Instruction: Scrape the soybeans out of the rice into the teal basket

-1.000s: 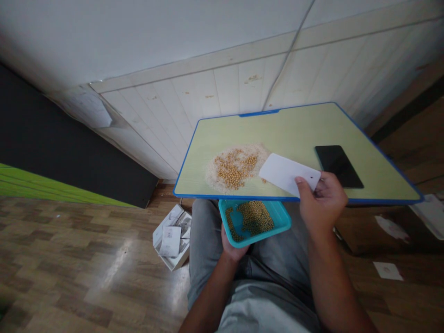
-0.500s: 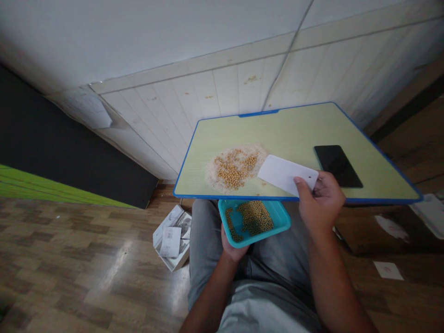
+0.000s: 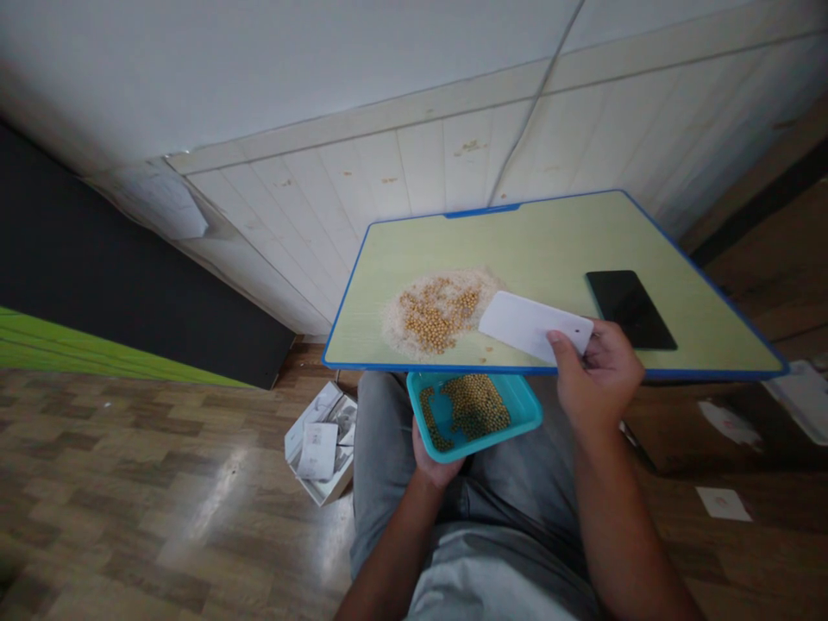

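Note:
My left hand (image 3: 435,459) grips a turquoise plastic tub (image 3: 482,445) from beneath, just below the table's front edge; its fingers are partly hidden under the tub. Small round golden-brown beans (image 3: 477,404) lie inside, mostly toward the right. Between the thumb and fingers of my right hand (image 3: 599,371) is a flat white plastic scraper (image 3: 531,324) with a small hole near its held end. The scraper's far end is at the right border of a spread of white, rice-like grains (image 3: 404,336). Golden beans (image 3: 435,324) are mixed on top of those grains.
A blue-edged folding table (image 3: 549,233) stands against the wall. On its right side lies a black phone or tablet (image 3: 630,309), close to my right hand. A white box (image 3: 323,444) with papers sits on the floor to the left of my legs.
The white scraper has shifted very slightly left at its far end. The tub and my left hand have stayed in place.

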The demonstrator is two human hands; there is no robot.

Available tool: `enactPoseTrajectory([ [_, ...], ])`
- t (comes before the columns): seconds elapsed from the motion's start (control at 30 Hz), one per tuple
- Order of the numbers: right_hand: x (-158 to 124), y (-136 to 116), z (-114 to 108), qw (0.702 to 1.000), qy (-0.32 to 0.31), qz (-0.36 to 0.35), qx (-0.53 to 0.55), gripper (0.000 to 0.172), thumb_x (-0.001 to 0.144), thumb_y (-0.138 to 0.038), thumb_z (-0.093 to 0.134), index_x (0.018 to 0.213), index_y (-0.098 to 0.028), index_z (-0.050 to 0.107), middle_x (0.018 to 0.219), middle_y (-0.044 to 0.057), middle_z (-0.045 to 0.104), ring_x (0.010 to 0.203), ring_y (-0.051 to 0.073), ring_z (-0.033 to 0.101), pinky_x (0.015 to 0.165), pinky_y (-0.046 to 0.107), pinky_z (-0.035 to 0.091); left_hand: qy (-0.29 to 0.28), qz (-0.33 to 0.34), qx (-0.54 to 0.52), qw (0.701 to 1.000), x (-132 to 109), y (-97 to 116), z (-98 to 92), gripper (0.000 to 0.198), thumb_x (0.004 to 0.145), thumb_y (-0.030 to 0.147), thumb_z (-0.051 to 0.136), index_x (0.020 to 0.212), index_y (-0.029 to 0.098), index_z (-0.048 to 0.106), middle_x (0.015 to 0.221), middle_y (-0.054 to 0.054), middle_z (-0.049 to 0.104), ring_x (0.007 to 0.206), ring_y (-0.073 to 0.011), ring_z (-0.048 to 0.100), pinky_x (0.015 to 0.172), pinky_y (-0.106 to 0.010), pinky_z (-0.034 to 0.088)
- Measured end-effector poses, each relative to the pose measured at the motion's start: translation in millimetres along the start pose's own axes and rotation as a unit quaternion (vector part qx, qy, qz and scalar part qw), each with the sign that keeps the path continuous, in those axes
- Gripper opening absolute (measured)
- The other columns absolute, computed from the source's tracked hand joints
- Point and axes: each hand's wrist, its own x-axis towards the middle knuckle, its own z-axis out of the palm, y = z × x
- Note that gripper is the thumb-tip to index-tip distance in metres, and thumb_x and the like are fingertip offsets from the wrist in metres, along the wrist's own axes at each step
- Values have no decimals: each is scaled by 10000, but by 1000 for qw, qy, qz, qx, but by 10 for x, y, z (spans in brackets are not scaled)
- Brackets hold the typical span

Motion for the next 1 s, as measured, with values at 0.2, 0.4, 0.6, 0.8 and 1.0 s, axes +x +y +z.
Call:
enactPoseTrajectory([
  [0.2, 18, 17, 15, 1000, -17, -1, -10, 176, 890, -341, 879, 976, -230, 772, 850, 29, 816, 750, 237, 784, 677, 348, 648, -29, 0, -12, 1000, 46, -10, -36, 609, 1104, 530, 487, 1525, 267, 840, 1691, -83, 777, 1790, -382, 471, 1512, -614, 317],
  [0.4, 33, 11, 6, 1000, -19, -5, -25, 186, 892, -356, 878, 985, -233, 775, 852, 22, 808, 757, 239, 779, 711, 369, 670, -21, -1, -16, 1000, 57, -11, -13, 590, 1099, 518, 502, 1501, 260, 849, 1648, -87, 809, 1778, -385, 490, 1513, -648, 308],
  [0.6, 35, 10, 0, 1000, -11, 1, -17, 187, 866, -354, 873, 978, -234, 786, 850, 26, 824, 757, 233, 787, 681, 352, 662, 5, 11, 10, 1000, -7, -8, 33, 527, 1069, 523, 545, 1357, 284, 915, 1598, -90, 840, 1752, -400, 530, 1497, -636, 352],
  [0.8, 22, -6, -10, 998, -48, 33, 1, 184, 871, -353, 877, 972, -236, 778, 859, 34, 828, 778, 241, 792, 691, 362, 680, 29, 13, 18, 999, -61, 0, 94, 544, 1092, 500, 520, 1429, 273, 882, 1588, -98, 846, 1732, -389, 561, 1493, -649, 356],
  [1.0, 26, -6, -3, 998, -47, 46, 15, 211, 861, -368, 893, 968, -244, 759, 875, 27, 838, 794, 235, 807, 698, 354, 686, 12, 22, 33, 999, -77, 17, 110, 517, 1093, 521, 547, 1397, 291, 895, 1632, -93, 817, 1743, -405, 543, 1502, -669, 314],
])
